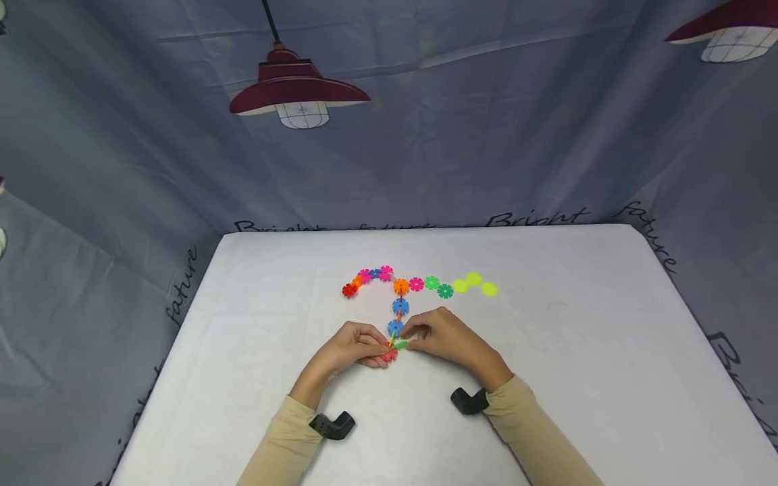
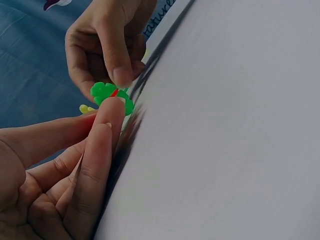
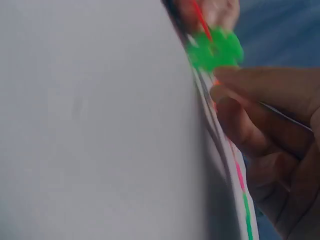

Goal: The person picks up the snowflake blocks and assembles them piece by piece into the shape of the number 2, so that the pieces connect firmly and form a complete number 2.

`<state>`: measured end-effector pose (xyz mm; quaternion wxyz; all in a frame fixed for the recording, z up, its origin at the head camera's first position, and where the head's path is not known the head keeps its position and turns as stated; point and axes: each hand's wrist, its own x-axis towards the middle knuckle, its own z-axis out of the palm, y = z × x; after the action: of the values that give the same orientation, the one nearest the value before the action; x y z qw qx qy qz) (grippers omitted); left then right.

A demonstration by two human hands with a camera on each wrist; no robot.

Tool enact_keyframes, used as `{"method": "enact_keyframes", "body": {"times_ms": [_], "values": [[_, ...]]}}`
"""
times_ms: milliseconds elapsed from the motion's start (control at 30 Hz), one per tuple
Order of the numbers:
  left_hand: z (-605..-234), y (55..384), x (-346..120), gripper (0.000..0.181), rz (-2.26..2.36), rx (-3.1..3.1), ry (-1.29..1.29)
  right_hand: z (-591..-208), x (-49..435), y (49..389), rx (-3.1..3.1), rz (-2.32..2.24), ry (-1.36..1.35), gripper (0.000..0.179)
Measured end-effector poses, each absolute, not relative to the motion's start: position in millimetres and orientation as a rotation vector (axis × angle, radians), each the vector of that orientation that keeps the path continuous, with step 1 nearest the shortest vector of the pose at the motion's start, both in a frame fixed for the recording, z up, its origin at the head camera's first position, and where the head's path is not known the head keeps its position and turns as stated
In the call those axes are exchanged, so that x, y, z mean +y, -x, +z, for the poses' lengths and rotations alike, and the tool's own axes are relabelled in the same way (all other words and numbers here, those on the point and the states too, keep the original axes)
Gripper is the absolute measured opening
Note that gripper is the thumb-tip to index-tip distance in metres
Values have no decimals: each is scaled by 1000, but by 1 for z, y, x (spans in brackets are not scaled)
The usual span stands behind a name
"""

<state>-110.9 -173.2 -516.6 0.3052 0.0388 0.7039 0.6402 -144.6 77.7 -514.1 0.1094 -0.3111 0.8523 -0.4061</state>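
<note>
Near the table's middle, my left hand [image 1: 352,347] pinches a red notched disc [image 1: 390,354] at the end of a chain of coloured plastic discs. From the other side my right hand [image 1: 450,337] pinches a green disc [image 1: 400,344] by its edge, between thumb and finger. Red and green meet at the left fingertips; in the right wrist view the red disc [image 3: 202,21] appears edge-on against the green disc [image 3: 215,50]. Just beyond the hands are a yellow disc [image 1: 392,339], edge-on, and a blue disc [image 1: 396,328]. The left fingers partly cover the red disc.
The chain runs away through another blue disc [image 1: 400,306] to an orange disc [image 1: 401,287]. There one branch curves left to a red disc [image 1: 349,290], another goes right through pink and green to yellow discs [image 1: 474,278]. A grey curtain stands behind the white table [image 1: 577,337].
</note>
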Motion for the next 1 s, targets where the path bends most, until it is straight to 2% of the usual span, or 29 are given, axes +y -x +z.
{"method": "enact_keyframes", "body": {"times_ms": [167,267,367,667,1000], "values": [[-515,113,-178,19,1670,1908,-60,-515,100,161,2756,-1219,551,14],[-516,114,-182,21,1675,1919,-41,-517,111,171,2882,-1145,334,28],[-517,115,-185,23,1684,1923,-33,-520,115,177,2917,-1060,233,38],[-514,113,-184,23,1687,1954,-6,-517,114,177,2819,-1176,211,24],[-519,114,-184,20,1700,1970,8,-516,91,161,2092,-1580,252,24]]}}
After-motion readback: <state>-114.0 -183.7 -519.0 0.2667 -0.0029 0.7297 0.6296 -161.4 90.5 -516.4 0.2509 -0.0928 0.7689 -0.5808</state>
